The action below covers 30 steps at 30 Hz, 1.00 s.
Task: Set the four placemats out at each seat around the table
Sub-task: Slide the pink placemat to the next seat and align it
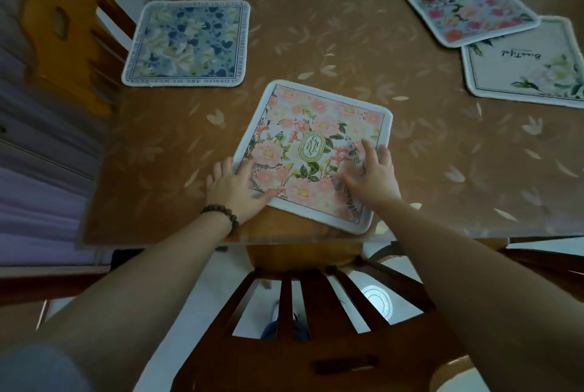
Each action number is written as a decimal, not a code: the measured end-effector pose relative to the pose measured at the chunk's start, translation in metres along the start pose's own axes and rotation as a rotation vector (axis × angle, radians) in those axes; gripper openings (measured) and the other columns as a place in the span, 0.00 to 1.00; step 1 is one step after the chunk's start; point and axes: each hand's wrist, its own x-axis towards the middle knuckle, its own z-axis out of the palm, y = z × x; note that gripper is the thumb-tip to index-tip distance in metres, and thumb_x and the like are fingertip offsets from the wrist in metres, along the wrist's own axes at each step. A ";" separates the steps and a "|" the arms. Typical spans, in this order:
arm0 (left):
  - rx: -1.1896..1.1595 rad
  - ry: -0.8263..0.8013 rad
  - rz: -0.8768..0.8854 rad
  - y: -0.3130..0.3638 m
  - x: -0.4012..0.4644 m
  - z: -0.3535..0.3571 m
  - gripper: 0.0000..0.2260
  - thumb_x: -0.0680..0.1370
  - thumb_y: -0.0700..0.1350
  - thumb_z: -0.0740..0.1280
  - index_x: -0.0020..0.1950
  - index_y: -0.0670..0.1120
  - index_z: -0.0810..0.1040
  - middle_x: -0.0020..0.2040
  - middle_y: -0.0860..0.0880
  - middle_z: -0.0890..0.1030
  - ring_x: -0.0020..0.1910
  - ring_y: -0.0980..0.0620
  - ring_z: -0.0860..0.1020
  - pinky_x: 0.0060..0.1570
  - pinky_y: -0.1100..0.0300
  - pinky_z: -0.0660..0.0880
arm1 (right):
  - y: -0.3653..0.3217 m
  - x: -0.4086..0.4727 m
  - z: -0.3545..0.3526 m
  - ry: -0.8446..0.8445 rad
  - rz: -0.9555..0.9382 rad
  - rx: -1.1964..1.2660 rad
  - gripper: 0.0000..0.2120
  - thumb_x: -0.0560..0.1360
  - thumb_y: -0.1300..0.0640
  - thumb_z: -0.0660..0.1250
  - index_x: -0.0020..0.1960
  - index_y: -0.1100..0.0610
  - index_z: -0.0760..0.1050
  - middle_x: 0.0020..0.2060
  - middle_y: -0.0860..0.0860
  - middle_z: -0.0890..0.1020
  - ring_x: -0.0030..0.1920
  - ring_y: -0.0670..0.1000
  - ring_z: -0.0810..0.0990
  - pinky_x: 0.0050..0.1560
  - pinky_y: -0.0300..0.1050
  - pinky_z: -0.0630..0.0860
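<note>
A pink floral placemat [319,138] lies skewed at the near edge of the brown table [363,59]. My left hand [232,186] rests flat on its near-left corner, fingers spread. My right hand [374,175] presses flat on its right side. A blue floral placemat [189,43] lies square by the left edge, in front of the left chair. At the far right a red-flowered placemat [467,2] overlaps a white placemat [531,66] with script lettering.
A wooden chair [331,312] stands tucked in directly below me at the near edge. Another wooden chair [66,28] sits at the table's left side. A purple curtain [38,186] hangs at the left.
</note>
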 end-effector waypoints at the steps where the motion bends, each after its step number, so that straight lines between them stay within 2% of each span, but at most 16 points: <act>1: -0.024 0.011 -0.006 0.002 -0.011 0.003 0.37 0.66 0.73 0.58 0.69 0.55 0.64 0.63 0.44 0.67 0.62 0.42 0.64 0.57 0.47 0.65 | -0.002 0.009 -0.004 -0.015 -0.018 -0.006 0.40 0.71 0.41 0.67 0.75 0.47 0.49 0.75 0.55 0.51 0.75 0.58 0.51 0.69 0.61 0.62; 7: -0.123 -0.007 -0.055 0.011 -0.056 0.016 0.35 0.66 0.71 0.60 0.70 0.58 0.61 0.67 0.45 0.65 0.65 0.43 0.62 0.61 0.45 0.64 | -0.007 0.030 -0.023 -0.140 -0.026 0.021 0.46 0.67 0.36 0.69 0.76 0.45 0.47 0.76 0.53 0.48 0.75 0.58 0.52 0.70 0.61 0.61; 9: -0.156 -0.002 -0.073 0.006 -0.058 0.015 0.37 0.67 0.70 0.62 0.71 0.57 0.59 0.70 0.46 0.64 0.68 0.43 0.60 0.63 0.44 0.63 | -0.001 0.018 -0.026 -0.141 -0.036 -0.015 0.47 0.66 0.33 0.67 0.76 0.43 0.45 0.77 0.55 0.43 0.76 0.59 0.47 0.71 0.63 0.57; 12: -0.176 -0.052 -0.107 -0.001 -0.055 0.016 0.46 0.64 0.75 0.61 0.75 0.54 0.51 0.76 0.45 0.54 0.74 0.45 0.52 0.69 0.43 0.53 | 0.015 -0.014 -0.026 -0.089 -0.041 -0.083 0.54 0.61 0.25 0.62 0.76 0.44 0.40 0.76 0.59 0.41 0.75 0.58 0.39 0.73 0.61 0.47; 16: -0.212 -0.146 -0.063 0.000 -0.045 0.018 0.56 0.58 0.79 0.55 0.76 0.51 0.43 0.78 0.48 0.45 0.75 0.49 0.41 0.72 0.41 0.41 | 0.030 -0.048 -0.018 -0.160 -0.053 -0.172 0.59 0.56 0.22 0.62 0.75 0.43 0.34 0.76 0.59 0.40 0.75 0.59 0.37 0.73 0.60 0.45; 20: -0.235 -0.151 -0.057 0.005 -0.044 0.020 0.58 0.55 0.79 0.59 0.76 0.53 0.43 0.78 0.50 0.43 0.75 0.51 0.39 0.70 0.41 0.37 | 0.029 -0.058 -0.008 -0.200 -0.101 -0.223 0.59 0.59 0.27 0.69 0.74 0.41 0.32 0.76 0.59 0.42 0.75 0.59 0.37 0.73 0.59 0.46; 23: -0.291 -0.156 -0.033 0.008 -0.050 0.019 0.56 0.57 0.76 0.65 0.76 0.56 0.44 0.78 0.49 0.44 0.75 0.52 0.39 0.71 0.43 0.37 | 0.032 -0.059 -0.009 -0.199 -0.100 -0.223 0.59 0.61 0.33 0.73 0.74 0.42 0.34 0.76 0.58 0.42 0.75 0.59 0.38 0.73 0.59 0.47; 27: -0.313 -0.146 0.002 0.012 -0.064 0.021 0.55 0.58 0.72 0.70 0.75 0.59 0.43 0.78 0.48 0.44 0.75 0.52 0.40 0.70 0.47 0.37 | 0.041 -0.064 -0.016 -0.212 -0.094 -0.170 0.59 0.60 0.36 0.75 0.75 0.41 0.36 0.76 0.57 0.43 0.75 0.57 0.38 0.72 0.59 0.49; 30: -0.295 -0.131 0.034 0.010 -0.074 0.022 0.55 0.59 0.70 0.71 0.76 0.57 0.43 0.78 0.48 0.45 0.75 0.51 0.42 0.71 0.47 0.38 | 0.050 -0.070 -0.023 -0.234 -0.110 -0.135 0.60 0.60 0.36 0.75 0.75 0.42 0.36 0.77 0.55 0.44 0.75 0.55 0.38 0.72 0.61 0.50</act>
